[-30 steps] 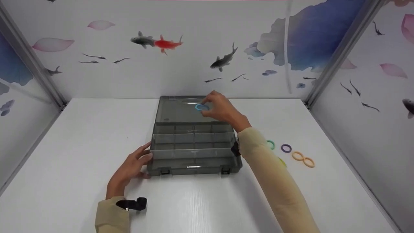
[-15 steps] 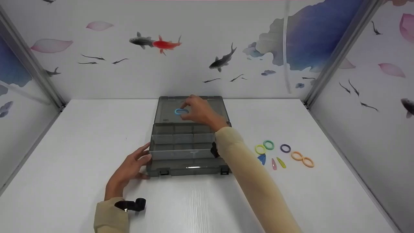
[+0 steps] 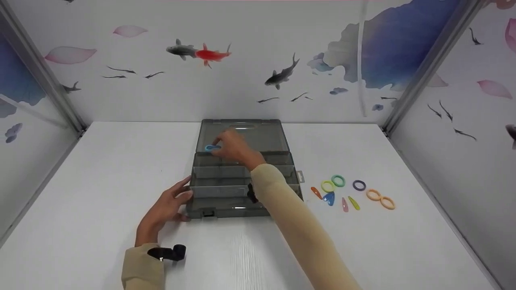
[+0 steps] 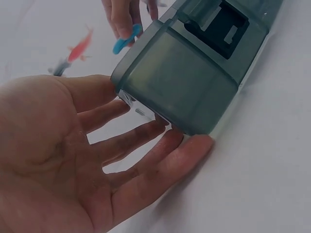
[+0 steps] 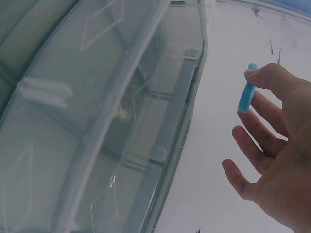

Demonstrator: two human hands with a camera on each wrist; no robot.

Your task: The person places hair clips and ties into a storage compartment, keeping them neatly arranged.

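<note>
Over the white table (image 3: 96, 193), the right hand (image 3: 234, 146) pinches a blue ring (image 5: 247, 94) at the open case's (image 3: 238, 212) ten o'clock; a slack pinch could drop it. At eight o'clock, the left hand (image 3: 165, 205), fingers extended, touches the case; pushing could skew it.

I pinch a small blue ring (image 5: 246, 101) between my right thumb and fingers (image 5: 260, 131). It is plain and fairly thick; the wrist view shows it nearly edge-on, standing steeply. From above, it appears over the near left part of the box's open lid (image 3: 262, 139), beside the hinge line; how high, I cannot tell. The box (image 3: 238, 212) is smoky grey, see-through plastic, rectangular, resting on the white bench (image 3: 213, 257). Its lid is folded back, away from me. Clear dividers (image 3: 217, 191) run across it, forming rows. A dark latch (image 3: 208, 212) marks its front left. My left fingers (image 4: 165, 174) touch its left end.
</note>
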